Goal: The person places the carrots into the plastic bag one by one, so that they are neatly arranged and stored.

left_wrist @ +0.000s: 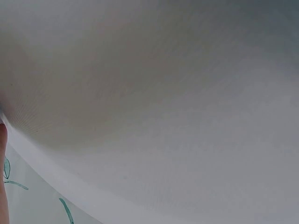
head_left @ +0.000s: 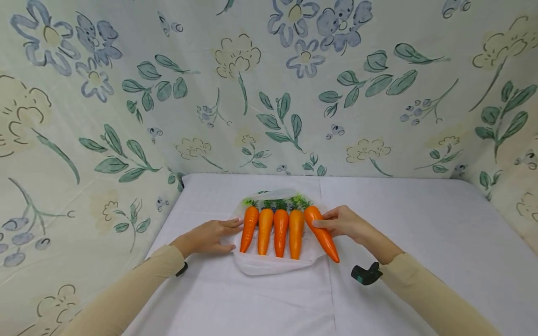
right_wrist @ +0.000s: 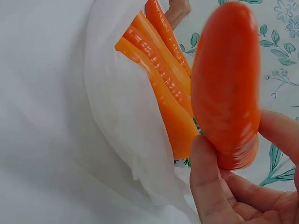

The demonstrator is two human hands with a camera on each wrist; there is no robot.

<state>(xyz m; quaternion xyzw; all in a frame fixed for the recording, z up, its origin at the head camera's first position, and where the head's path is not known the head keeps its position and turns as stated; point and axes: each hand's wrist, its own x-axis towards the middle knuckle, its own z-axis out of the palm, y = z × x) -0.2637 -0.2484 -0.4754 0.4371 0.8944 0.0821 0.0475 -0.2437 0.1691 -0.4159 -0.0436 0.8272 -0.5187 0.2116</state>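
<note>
Several orange carrots point(head_left: 280, 233), shiny and with green leafy tops point(head_left: 300, 201), lie side by side on a thin white bag point(head_left: 269, 268). At the right end of the row, my right hand point(head_left: 346, 224) pinches one carrot point(head_left: 325, 238) between thumb and fingers near its thick end. That carrot point(right_wrist: 226, 84) is tilted, its tip pointing toward me and past the bag's right edge. On the other side, my left hand point(head_left: 210, 237) rests at the bag's left edge with fingers extended and thumb spread, beside the leftmost carrot. Mostly white cloth fills the left wrist view.
A white cloth point(head_left: 403, 214) covers the table. Behind it and at both sides hangs a floral curtain point(head_left: 269, 93). A dark wrist camera point(head_left: 366, 274) sits at my right sleeve, just above the table.
</note>
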